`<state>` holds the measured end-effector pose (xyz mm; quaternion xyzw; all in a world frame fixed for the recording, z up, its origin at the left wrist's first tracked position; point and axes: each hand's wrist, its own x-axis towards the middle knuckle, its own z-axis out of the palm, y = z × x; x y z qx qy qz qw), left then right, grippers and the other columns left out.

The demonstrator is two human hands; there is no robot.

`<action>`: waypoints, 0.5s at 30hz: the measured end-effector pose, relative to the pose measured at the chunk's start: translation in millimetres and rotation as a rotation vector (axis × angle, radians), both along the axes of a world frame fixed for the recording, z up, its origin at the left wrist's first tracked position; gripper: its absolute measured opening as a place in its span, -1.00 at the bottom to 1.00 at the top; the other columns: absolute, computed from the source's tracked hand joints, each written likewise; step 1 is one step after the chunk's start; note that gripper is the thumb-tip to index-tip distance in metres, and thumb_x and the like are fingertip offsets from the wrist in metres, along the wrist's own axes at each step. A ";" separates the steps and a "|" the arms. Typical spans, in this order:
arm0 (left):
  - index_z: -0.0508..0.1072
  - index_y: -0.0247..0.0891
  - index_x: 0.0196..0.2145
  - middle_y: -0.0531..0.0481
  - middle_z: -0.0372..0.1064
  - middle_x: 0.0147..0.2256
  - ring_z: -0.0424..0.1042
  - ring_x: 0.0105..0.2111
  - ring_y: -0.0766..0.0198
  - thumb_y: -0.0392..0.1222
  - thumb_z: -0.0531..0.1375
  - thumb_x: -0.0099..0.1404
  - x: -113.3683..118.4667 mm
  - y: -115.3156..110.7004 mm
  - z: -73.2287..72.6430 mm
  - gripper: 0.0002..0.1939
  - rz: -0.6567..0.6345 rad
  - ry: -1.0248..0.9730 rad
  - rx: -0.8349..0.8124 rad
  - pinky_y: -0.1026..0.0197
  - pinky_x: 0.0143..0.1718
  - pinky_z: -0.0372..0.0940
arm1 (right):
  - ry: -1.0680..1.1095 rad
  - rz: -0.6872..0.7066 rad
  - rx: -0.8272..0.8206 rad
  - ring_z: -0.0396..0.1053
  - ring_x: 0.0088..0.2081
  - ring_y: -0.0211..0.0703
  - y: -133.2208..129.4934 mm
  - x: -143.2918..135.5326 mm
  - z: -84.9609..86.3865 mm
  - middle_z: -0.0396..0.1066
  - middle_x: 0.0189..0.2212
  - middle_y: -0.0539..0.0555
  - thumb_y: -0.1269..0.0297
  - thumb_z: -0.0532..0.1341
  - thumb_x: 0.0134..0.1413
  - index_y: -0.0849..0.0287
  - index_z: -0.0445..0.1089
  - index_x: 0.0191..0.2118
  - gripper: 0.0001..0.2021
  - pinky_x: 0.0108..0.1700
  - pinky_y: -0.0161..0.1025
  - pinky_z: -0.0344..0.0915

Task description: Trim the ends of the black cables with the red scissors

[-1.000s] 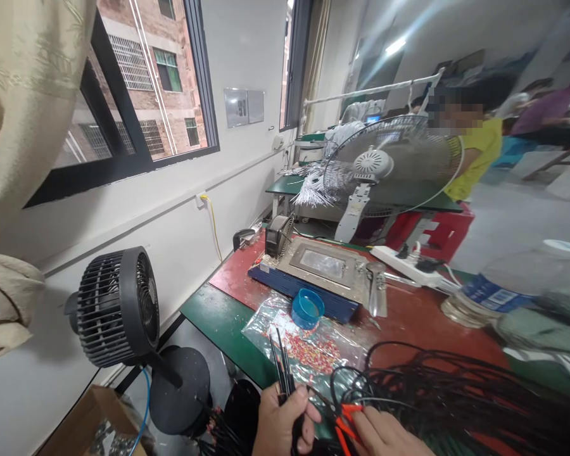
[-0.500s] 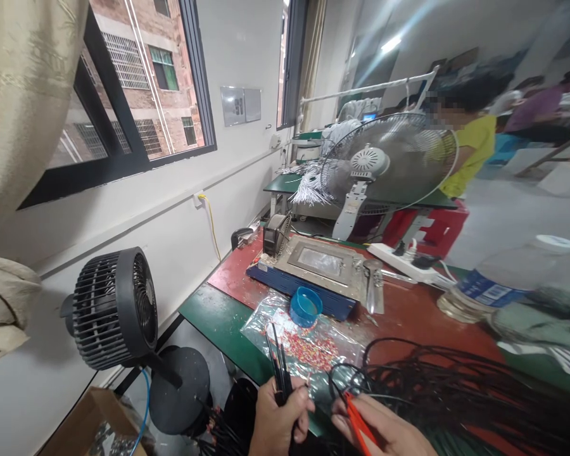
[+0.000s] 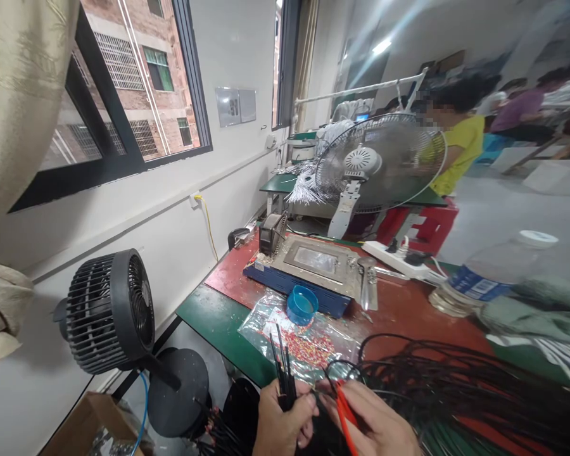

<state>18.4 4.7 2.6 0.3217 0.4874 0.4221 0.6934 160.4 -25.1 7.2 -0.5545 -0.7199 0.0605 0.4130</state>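
My left hand [image 3: 285, 418] is closed round several black cables [image 3: 285, 380] whose thin ends point up. Close beside it on the right, my right hand [image 3: 373, 418] grips a red-orange handled tool [image 3: 344, 415]; the tool's tip is hidden between the hands. Beyond them lies a clear plastic bag [image 3: 256, 323] with many small red and yellow pieces [image 3: 308, 348] on it. A round blue container [image 3: 302, 305] sits at the bag's far edge. A pile of long black cables [image 3: 456, 373] spreads to the right of my right hand.
Behind the blue container is a blue-sided heating device [image 3: 299, 282] with a metal top. A power strip [image 3: 394, 258] and large bottle [image 3: 484, 278] stand at the right. A black fan [image 3: 109, 310] is at the left. A person in yellow [image 3: 463, 145] sits beyond the white fan [image 3: 361, 161].
My right hand and the red-orange tool have moved left, closer to my left hand. The view has shifted slightly.
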 end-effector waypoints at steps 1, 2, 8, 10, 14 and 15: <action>0.34 -0.38 -0.48 0.11 0.30 -0.70 0.04 -0.82 0.58 0.18 0.33 -0.26 0.0 -0.1 0.5 -0.44 -0.007 0.002 0.008 0.41 -0.80 -0.15 | -0.008 0.007 0.017 0.45 -0.38 -0.21 0.6 -0.9 0.8 0.46 -0.47 0.07 0.35 0.13 -0.01 0.17 0.42 -0.43 -0.88 -0.31 -0.47 0.35; 0.34 -0.37 -0.49 0.13 0.28 -0.72 0.03 -0.82 0.58 0.18 0.33 -0.26 0.0 -0.1 0.7 -0.45 -0.017 0.006 0.016 0.41 -0.80 -0.16 | -0.010 0.013 0.022 0.45 -0.39 -0.21 1.0 -1.3 1.1 0.47 -0.45 0.08 0.36 0.13 -0.01 0.17 0.43 -0.42 -0.88 -0.32 -0.47 0.35; 0.34 -0.36 -0.50 0.11 0.29 -0.70 0.02 -0.83 0.58 0.18 0.32 -0.24 -0.4 0.6 -2.3 -0.46 -0.053 0.029 0.023 0.40 -0.81 -0.16 | 0.031 0.019 -0.118 0.45 -0.41 -0.21 2.7 0.1 -3.9 0.48 -0.43 0.10 0.37 0.10 0.02 0.18 0.44 -0.39 -0.84 -0.34 -0.42 0.37; 0.34 -0.37 -0.48 0.09 0.32 -0.68 0.05 -0.83 0.57 0.18 0.32 -0.24 -0.8 0.3 -4.1 -0.45 -0.065 0.043 0.020 0.41 -0.81 -0.15 | 0.053 0.035 -0.131 0.45 -0.41 -0.18 4.3 1.5 -3.5 0.48 -0.43 0.11 0.33 0.12 0.02 0.19 0.44 -0.39 -0.85 -0.34 -0.39 0.37; 0.34 -0.36 -0.47 0.09 0.31 -0.70 0.06 -0.82 0.56 0.19 0.32 -0.25 -2.0 -1.7 -5.9 -0.44 -0.123 0.010 0.025 0.41 -0.80 -0.11 | 0.135 0.168 -0.275 0.36 -0.50 -0.25 6.4 4.9 4.6 0.39 -0.55 0.03 0.28 0.08 0.09 0.18 0.37 -0.49 -0.79 -0.44 -0.41 0.31; 0.35 -0.36 -0.48 0.09 0.30 -0.71 0.05 -0.82 0.56 0.19 0.32 -0.25 -2.1 -2.1 -5.8 -0.44 -0.143 0.002 0.030 0.40 -0.80 -0.12 | 0.160 0.191 -0.320 0.34 -0.52 -0.26 5.8 5.9 7.0 0.37 -0.57 0.01 0.26 0.07 0.10 0.18 0.35 -0.50 -0.78 -0.46 -0.41 0.29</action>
